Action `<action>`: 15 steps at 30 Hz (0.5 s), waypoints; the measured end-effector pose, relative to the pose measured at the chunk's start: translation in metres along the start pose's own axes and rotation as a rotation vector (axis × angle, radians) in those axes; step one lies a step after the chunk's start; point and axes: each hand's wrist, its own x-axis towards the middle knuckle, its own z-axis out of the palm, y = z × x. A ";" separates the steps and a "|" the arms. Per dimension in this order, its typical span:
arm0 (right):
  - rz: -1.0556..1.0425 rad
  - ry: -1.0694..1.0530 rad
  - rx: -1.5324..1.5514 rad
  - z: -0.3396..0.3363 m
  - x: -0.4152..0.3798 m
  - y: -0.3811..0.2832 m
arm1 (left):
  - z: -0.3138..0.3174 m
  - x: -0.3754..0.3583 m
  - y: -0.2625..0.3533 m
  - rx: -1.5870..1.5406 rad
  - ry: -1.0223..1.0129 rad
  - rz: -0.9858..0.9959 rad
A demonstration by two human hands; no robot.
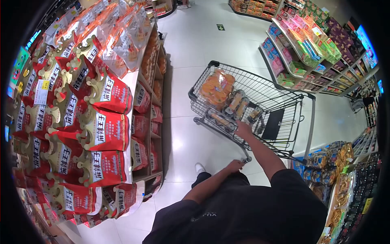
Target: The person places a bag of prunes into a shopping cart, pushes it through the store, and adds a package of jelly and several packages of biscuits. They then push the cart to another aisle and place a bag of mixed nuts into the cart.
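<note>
A wire shopping cart stands in the aisle in front of me. On its near side rim lies my right hand, with the fingers curled around the wire. Inside the basket, close to that hand, are a clear bag of orange-coloured food and several clear packs whose contents I cannot make out. My left hand is held low in front of my body, closed, near the lower frame of the cart. Whether something sits in its fingers is hidden.
At left, a tall display holds red snack bags and clear orange-printed bags. Shelves of colourful boxes stand at the far right. Packaged goods line the near right. White floor tiles run between them.
</note>
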 end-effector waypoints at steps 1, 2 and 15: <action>0.061 0.069 -0.056 -0.008 0.000 0.000 | -0.023 0.010 -0.012 0.030 0.213 0.034; 0.100 0.070 -0.099 -0.019 0.003 0.000 | -0.048 0.010 -0.009 0.075 0.400 0.010; 0.142 0.139 -0.163 -0.073 0.139 0.088 | -0.279 0.095 0.143 0.961 0.879 0.248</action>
